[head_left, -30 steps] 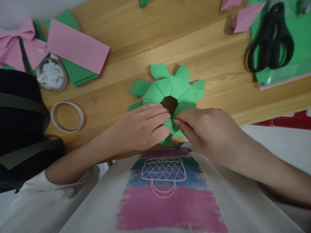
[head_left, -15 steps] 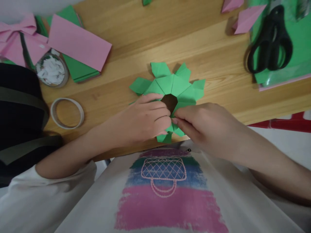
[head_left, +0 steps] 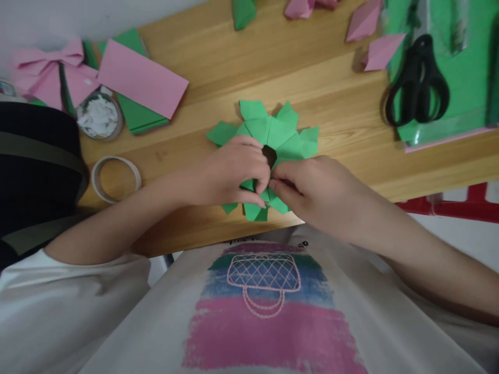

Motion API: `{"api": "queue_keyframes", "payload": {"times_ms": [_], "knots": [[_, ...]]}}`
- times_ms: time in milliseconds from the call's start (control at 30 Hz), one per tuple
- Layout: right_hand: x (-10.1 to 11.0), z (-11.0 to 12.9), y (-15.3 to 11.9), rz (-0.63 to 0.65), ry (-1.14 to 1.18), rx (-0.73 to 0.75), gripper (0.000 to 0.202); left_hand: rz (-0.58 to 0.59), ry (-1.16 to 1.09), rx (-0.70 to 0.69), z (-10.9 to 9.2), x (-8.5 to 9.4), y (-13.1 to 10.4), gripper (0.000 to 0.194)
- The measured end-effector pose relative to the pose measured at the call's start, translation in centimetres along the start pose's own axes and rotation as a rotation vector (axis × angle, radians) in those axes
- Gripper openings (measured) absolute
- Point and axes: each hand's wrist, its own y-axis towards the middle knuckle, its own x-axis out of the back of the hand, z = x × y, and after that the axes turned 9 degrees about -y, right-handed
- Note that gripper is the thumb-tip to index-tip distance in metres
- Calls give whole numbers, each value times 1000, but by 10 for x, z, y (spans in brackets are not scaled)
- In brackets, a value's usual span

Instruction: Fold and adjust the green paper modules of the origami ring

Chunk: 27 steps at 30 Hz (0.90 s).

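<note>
Green paper ring [head_left: 287,139], on our table [head_left: 175,36]: upper segments joined, lower completion unclear. Our left hand [head_left: 230,170]: fingers curled over it, grip uncertain. Our right hand [head_left: 325,189]: pinching its inner edge.

We have shifted our left hand [head_left: 237,171] upward over the green paper flower [head_left: 283,135], its thumb now spread from the curled fingers. At the top edge we see more of the green folded piece [head_left: 244,13], and another pink folded piece [head_left: 301,9] has appeared right of it.
</note>
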Motion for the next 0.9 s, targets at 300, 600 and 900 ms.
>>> {"api": "queue_keyframes", "payload": {"times_ms": [300, 600, 900], "knots": [[-15, 0, 0, -158, 95, -35, 18, 87, -195, 110, -10, 23, 9, 12], [-64, -10, -28, -719, 659, -53, 15, -2, -178, 266, -26, 27, 17, 14], [-89, -17, -45, -393, 1214, -163, 26, -256, -226, 577, -58, -7, 35, 20]]}}
